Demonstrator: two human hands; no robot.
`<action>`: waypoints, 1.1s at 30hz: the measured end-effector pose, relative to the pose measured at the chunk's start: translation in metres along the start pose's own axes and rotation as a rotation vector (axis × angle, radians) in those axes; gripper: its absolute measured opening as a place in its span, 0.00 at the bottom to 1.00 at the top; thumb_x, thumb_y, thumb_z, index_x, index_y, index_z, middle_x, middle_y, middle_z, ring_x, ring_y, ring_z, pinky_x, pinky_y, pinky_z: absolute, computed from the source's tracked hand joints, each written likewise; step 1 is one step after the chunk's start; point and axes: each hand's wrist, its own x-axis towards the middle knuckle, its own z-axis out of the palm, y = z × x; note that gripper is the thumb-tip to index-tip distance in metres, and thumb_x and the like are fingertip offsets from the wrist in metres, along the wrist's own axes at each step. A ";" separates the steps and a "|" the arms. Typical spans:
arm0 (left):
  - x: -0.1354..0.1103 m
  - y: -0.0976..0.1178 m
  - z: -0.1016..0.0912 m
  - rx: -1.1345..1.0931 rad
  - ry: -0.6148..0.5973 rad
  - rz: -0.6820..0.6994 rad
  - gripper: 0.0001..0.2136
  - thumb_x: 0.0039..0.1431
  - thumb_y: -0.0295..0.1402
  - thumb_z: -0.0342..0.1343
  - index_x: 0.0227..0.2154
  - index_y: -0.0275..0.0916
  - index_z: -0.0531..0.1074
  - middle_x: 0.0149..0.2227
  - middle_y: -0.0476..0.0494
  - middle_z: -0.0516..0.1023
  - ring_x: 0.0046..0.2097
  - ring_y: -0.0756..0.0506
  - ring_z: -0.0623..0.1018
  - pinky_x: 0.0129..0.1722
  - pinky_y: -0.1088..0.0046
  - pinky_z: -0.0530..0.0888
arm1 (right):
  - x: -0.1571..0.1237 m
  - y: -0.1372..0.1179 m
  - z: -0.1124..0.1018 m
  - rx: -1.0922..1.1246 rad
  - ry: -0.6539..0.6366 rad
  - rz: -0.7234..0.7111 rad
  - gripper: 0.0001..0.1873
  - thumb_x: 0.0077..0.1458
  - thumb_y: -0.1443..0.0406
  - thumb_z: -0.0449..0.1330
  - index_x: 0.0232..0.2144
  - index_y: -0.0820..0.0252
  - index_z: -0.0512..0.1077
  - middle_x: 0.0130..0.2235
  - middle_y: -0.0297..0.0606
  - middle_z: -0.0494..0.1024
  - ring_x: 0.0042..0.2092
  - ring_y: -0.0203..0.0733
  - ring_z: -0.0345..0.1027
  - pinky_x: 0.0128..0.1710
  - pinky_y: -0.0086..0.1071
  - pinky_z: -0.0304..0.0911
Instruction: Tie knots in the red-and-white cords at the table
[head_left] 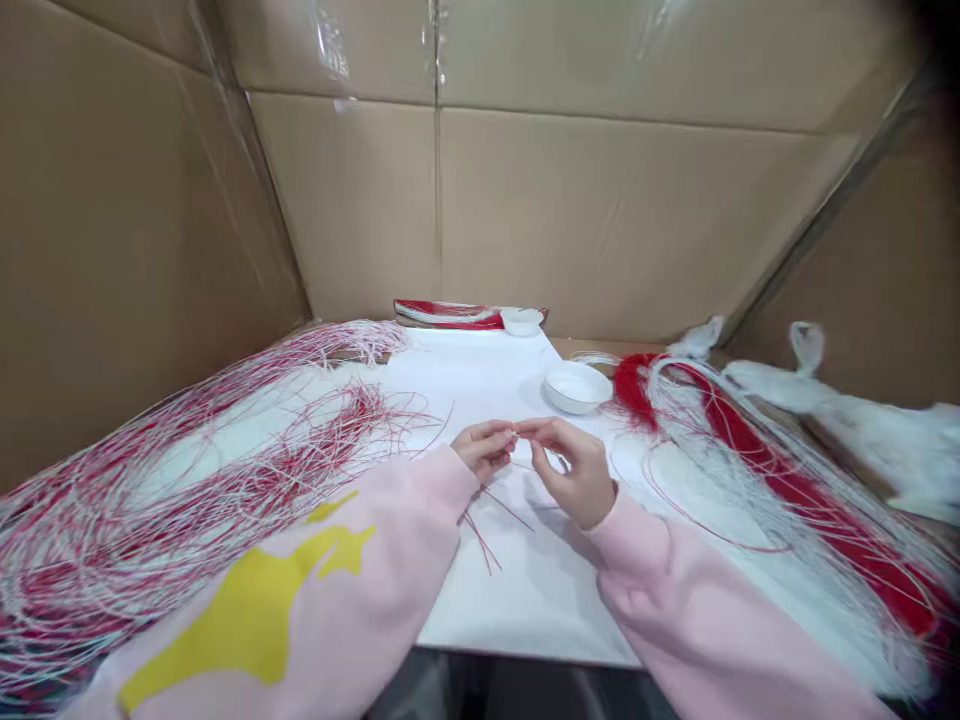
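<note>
Pinching close together, the left hand [486, 448] and the right hand [574, 470] meet just in front of the bowl [576, 388]. Their fingertips touch each other. The left hand's fingers are curled in tight, and a few thin red strings [486, 535] hang down from it onto the white sheet [525, 590]. The strings lie nearer to the person than the bowl does. The right hand's thumb and first finger are pressed shut at the same spot. What sits between them is too small to see. The other fingers of that hand are bent loosely.

Both arms wear pink sleeves [660, 590], and the left one has a yellow shape on it.

The bowl is white and round. It rests on the white sheet, just behind the hands.

Left of the bowl, well apart from it, lies a big pile [187, 470] of loose red and white strings. Right of the bowl, almost touching it, lies a long bundle [787, 490] of red and white strings. Farther right of the bowl are white plastic bags [847, 410].

Behind the bowl sits a small dish [521, 320], and beside that lies a flat pack [446, 313] of red and white. Cardboard walls [600, 200] stand behind all of it.
</note>
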 end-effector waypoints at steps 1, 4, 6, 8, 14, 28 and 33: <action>0.001 0.000 0.000 -0.003 -0.005 0.001 0.14 0.24 0.29 0.67 0.20 0.33 0.73 0.17 0.50 0.70 0.21 0.57 0.69 0.22 0.84 0.64 | 0.000 0.001 0.000 0.000 -0.001 0.002 0.06 0.45 0.75 0.52 0.25 0.61 0.64 0.34 0.40 0.73 0.36 0.38 0.67 0.34 0.31 0.65; 0.002 0.001 -0.001 -0.007 -0.023 0.003 0.14 0.24 0.29 0.67 0.21 0.33 0.73 0.17 0.50 0.70 0.21 0.57 0.69 0.22 0.84 0.64 | 0.000 0.002 -0.001 0.003 -0.001 0.008 0.06 0.46 0.75 0.52 0.25 0.60 0.64 0.34 0.39 0.73 0.36 0.38 0.67 0.34 0.31 0.65; 0.003 0.001 -0.002 -0.007 -0.037 0.002 0.14 0.25 0.29 0.67 0.21 0.33 0.73 0.17 0.50 0.71 0.21 0.57 0.69 0.23 0.84 0.64 | 0.000 0.002 -0.001 0.005 0.002 0.014 0.06 0.46 0.75 0.52 0.25 0.60 0.64 0.34 0.39 0.73 0.36 0.38 0.67 0.34 0.31 0.65; 0.003 0.001 -0.002 -0.003 -0.045 -0.002 0.13 0.26 0.28 0.67 0.22 0.33 0.73 0.18 0.50 0.72 0.22 0.57 0.70 0.24 0.83 0.65 | 0.000 0.002 0.000 0.009 0.007 0.020 0.06 0.46 0.75 0.52 0.25 0.60 0.63 0.34 0.39 0.72 0.36 0.38 0.67 0.34 0.31 0.65; 0.002 0.002 -0.002 -0.009 -0.036 -0.003 0.13 0.27 0.28 0.67 0.22 0.33 0.73 0.18 0.50 0.71 0.22 0.57 0.69 0.25 0.83 0.65 | -0.001 0.002 0.000 0.020 0.012 0.033 0.06 0.45 0.75 0.52 0.24 0.60 0.62 0.34 0.39 0.72 0.37 0.38 0.67 0.34 0.31 0.65; 0.002 0.002 -0.003 -0.007 -0.044 0.003 0.13 0.27 0.28 0.66 0.22 0.34 0.73 0.18 0.50 0.72 0.22 0.57 0.70 0.25 0.84 0.66 | 0.000 0.001 0.000 0.027 0.012 0.034 0.06 0.45 0.75 0.52 0.24 0.60 0.63 0.34 0.39 0.72 0.37 0.38 0.67 0.34 0.31 0.65; 0.003 0.002 -0.003 0.003 -0.043 0.001 0.13 0.27 0.28 0.67 0.22 0.34 0.73 0.18 0.50 0.72 0.22 0.57 0.70 0.24 0.83 0.66 | 0.000 0.002 0.000 0.021 0.004 0.033 0.06 0.45 0.75 0.52 0.23 0.60 0.62 0.34 0.40 0.72 0.37 0.38 0.67 0.34 0.31 0.65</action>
